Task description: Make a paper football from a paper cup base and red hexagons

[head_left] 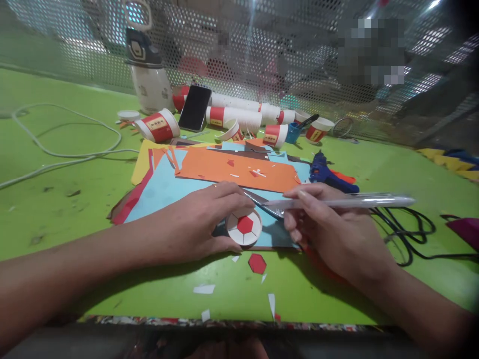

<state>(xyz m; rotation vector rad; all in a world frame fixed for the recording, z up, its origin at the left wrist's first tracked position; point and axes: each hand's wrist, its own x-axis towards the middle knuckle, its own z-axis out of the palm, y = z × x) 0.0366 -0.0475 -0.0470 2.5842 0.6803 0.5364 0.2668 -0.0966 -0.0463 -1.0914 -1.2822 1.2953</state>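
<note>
My left hand [220, 209] curls around the left edge of a round white paper piece [252, 238], holding it between thumb and fingers. On its face are a red hexagon and black lines running out to the rim. My right hand [329, 224] grips a silvery pen [370, 200], whose tip points left above the round piece. Scissors [275, 212] lie partly under my right hand, with the blades towards my left fingers. A loose red paper hexagon [257, 264] lies in front of the round piece on the green table [157, 294].
Blue card [160, 192] and orange card [209, 167] lie stacked beyond my hands. A blue glue gun [325, 174] and black cable [407, 234] are at right. Paper cups [159, 125], a phone [194, 107] and a bottle [149, 87] stand behind. Paper scraps [204, 289] lie in front.
</note>
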